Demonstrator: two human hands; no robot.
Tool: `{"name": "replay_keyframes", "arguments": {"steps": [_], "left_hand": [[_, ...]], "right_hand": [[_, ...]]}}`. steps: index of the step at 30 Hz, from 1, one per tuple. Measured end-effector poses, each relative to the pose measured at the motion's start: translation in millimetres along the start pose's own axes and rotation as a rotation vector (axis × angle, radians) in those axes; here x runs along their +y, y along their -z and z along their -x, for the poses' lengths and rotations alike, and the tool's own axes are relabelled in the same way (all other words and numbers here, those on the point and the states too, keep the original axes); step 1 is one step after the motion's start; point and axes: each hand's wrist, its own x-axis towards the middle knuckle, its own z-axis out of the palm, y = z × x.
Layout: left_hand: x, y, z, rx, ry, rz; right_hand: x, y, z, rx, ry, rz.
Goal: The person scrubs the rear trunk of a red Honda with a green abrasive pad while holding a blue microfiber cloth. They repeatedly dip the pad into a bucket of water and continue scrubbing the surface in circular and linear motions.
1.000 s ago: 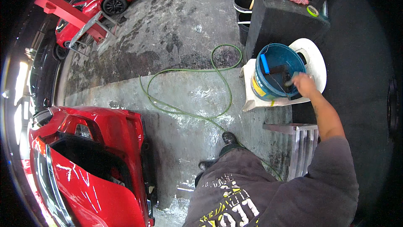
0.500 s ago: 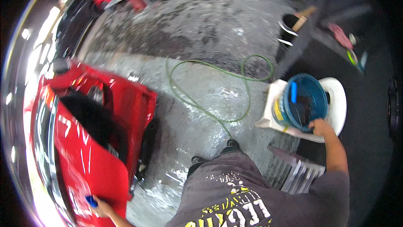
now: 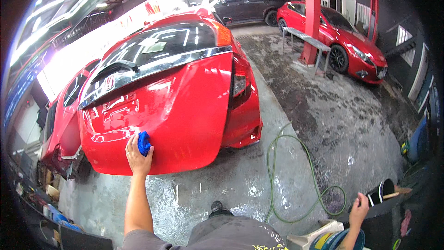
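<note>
My left hand (image 3: 137,156) presses a crumpled blue cloth (image 3: 144,143) against the lower part of a red car tailgate (image 3: 192,116). Its fingers lie on the red paint with the cloth at the thumb side. The tailgate looks wet and glossy and is raised a little from the car body. Off to the lower right, my right hand (image 3: 358,209) hangs in the air above a blue bucket (image 3: 323,240), its fingers loosely bent and apart. I see nothing in it. My right forearm covers part of the bucket, and the bucket's inside is hidden.
A green hose (image 3: 316,176) lies looped on the wet floor. The bucket stands on a white stool (image 3: 305,238). Near my right hand is a black container (image 3: 383,190). A metal bench (image 3: 305,38), a red post (image 3: 311,18) and another red car (image 3: 344,42) are further back.
My view has swung up and left towards the car. The right hand has let go of the bucket rim and lifted. My left hand stays on the red panel with the blue cloth.
</note>
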Motion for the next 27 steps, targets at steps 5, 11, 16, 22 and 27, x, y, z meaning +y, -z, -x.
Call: {"name": "replay_keyframes", "arguments": {"steps": [5, 11, 16, 22, 27], "left_hand": [[-78.7, -5.5, 3.5, 0.183, 0.131, 0.012], [-197.8, -30.2, 10.2, 0.429, 0.333, -0.035], [-235.4, -43.9, 8.2, 0.53, 0.271, 0.069], [-248.0, -41.8, 21.0, 0.56, 0.245, 0.089], [-252.2, -49.3, 22.1, 0.531, 0.229, 0.168]], "right_hand": [[-175.8, -67.5, -53.5, -0.179, 0.327, -0.083], [-385.4, -127.0, -108.3, -0.243, 0.707, -0.222], [-585.7, -162.9, -160.6, -0.195, 1.019, -0.328], [-811.7, -248.0, -203.8, -0.157, 1.165, -0.49], [-930.5, -311.2, -246.3, -0.251, 1.086, -0.56]]}}
